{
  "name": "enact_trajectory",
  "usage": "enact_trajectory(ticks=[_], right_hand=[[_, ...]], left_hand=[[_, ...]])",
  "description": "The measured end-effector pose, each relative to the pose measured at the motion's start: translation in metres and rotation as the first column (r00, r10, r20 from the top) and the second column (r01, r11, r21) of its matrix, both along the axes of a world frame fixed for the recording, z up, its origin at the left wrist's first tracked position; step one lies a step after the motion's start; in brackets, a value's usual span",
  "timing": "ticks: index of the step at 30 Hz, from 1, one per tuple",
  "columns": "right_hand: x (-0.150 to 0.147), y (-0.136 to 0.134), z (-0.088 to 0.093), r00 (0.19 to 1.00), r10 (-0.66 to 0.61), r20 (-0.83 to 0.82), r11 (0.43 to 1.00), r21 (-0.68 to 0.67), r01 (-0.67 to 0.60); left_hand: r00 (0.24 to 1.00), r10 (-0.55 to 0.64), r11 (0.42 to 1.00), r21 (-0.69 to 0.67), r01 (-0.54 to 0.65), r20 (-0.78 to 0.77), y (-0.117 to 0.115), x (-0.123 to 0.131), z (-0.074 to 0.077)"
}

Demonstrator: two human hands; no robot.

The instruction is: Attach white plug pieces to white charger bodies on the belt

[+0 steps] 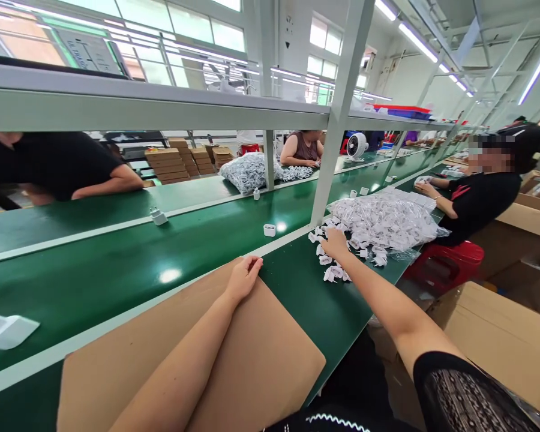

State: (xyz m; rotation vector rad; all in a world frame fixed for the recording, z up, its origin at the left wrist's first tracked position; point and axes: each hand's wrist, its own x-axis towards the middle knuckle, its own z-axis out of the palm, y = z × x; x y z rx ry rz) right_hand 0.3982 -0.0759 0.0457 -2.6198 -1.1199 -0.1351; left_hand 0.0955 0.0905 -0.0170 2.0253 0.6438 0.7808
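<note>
My left hand (245, 278) rests at the far corner of a brown cardboard sheet (261, 336), its fingers curled together; what they hold, if anything, is too small to make out. Stretched out to the right, my right hand (335, 243) reaches into loose small white plastic parts (333, 274) on the green bench. Its fingertips are among the parts, and whether they grip one is hidden. Just beyond lies a large clear bag (387, 219) full of similar white parts. A white plug piece (269, 230) sits on the green belt (198, 240) between the two hands, farther off.
More white plugs lie on the belt, one at the left edge (9, 331) and one farther back (158, 216). A metal post (337, 120) rises by my right hand. A person (486, 186) sits at the right near a cardboard box (499, 336). Others sit across the belt.
</note>
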Motion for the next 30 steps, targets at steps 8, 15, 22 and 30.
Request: enact_trajectory(ticks=[8, 15, 22, 30], right_hand=[[0.018, 0.059, -0.01, 0.999, -0.03, 0.016, 0.991, -0.133, 0.032], [0.015, 0.059, -0.009, 0.999, -0.036, 0.04, 0.994, -0.099, 0.04], [-0.022, 0.097, 0.0, 0.953, 0.299, -0.049, 0.947, -0.103, -0.303], [-0.095, 0.155, -0.023, 0.926, 0.351, -0.139, 0.923, -0.114, -0.367]], left_hand=[[1.0, -0.004, 1.0, 0.015, 0.004, 0.005, 0.001, 0.002, -0.001], [1.0, -0.001, 1.0, 0.016, 0.0, 0.022, 0.002, 0.005, -0.004], [0.992, 0.091, 0.995, 0.021, -0.094, 0.092, 0.004, 0.007, -0.01], [0.934, 0.319, 0.945, 0.017, -0.326, 0.162, 0.015, 0.007, -0.02]])
